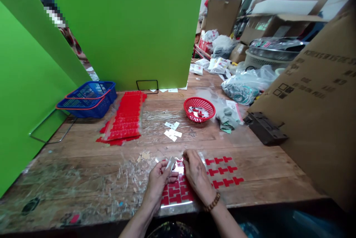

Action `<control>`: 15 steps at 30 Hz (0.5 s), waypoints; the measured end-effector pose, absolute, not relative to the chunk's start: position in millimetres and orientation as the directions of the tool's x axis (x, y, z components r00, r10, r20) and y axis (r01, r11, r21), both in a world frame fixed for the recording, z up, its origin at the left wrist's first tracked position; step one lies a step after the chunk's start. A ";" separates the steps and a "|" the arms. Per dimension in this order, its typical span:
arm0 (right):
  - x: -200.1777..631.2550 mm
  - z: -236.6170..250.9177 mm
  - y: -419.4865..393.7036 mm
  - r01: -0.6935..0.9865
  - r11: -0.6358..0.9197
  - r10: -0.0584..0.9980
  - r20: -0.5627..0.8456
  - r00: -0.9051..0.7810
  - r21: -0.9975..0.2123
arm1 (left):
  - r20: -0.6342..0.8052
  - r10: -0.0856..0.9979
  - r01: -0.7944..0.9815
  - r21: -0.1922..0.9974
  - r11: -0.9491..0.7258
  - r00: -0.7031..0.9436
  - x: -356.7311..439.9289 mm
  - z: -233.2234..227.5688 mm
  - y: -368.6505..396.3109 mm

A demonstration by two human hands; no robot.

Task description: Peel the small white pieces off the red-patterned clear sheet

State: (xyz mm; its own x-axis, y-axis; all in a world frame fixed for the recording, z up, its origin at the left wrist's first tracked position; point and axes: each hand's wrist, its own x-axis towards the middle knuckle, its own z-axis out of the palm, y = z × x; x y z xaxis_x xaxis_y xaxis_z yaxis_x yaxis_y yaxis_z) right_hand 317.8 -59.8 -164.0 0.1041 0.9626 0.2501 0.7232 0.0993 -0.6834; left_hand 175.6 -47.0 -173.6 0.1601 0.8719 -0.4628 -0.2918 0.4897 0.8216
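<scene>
Green panels wall off the far side of a wood-look counter, with cardboard boxes and plastic bags heaped beyond it at right; at the near edge, a person's left hand grasps a small pale piece in a grip of thumb and fingers, holding it above a glossy sheet of red T-like shapes that lies flat on the counter between both hands; the right hand, a beaded bracelet at its wrist, bends its fingers down at the far part of that sheet, though whether its grip has hold of anything cannot be told; rows of red shapes lie just to its right; past the hands, several white tags overlap in a loose cluster, near a red basket containing red and white pieces; a crumpled grey-green cloth lies to the basket's right, with a dark box farther over against a large carton; at left, stacked red sheets lie beside blue baskets.
</scene>
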 end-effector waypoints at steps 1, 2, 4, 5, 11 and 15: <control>316.8 -164.2 -61.6 0.718 0.101 0.961 0.255 0.110 -0.689 | -0.463 0.872 -0.291 0.822 0.489 0.159 175.6 -173.3 -47.0; 315.9 -164.7 -63.1 0.712 0.101 0.959 0.259 0.116 -0.695 | -0.462 0.873 -0.289 0.824 0.488 0.158 175.6 -173.2 -47.1; 314.4 -166.0 -64.7 0.698 0.096 0.957 0.259 0.132 -0.709 | -0.461 0.874 -0.283 0.827 0.485 0.152 175.7 -173.7 -46.9; 313.7 -166.7 -64.8 0.694 0.090 0.956 0.258 0.141 -0.714 | -0.459 0.875 -0.281 0.829 0.483 0.151 175.8 -174.1 -46.8; 310.9 -171.0 -60.7 0.705 0.065 0.949 0.261 0.175 -0.707 | -0.481 0.863 -0.269 0.820 0.505 0.154 176.2 -174.5 -46.5; 311.6 -173.3 -59.6 0.665 0.099 0.948 0.274 0.165 -0.740 | -0.481 0.861 -0.278 0.815 0.508 0.162 176.3 -173.4 -46.8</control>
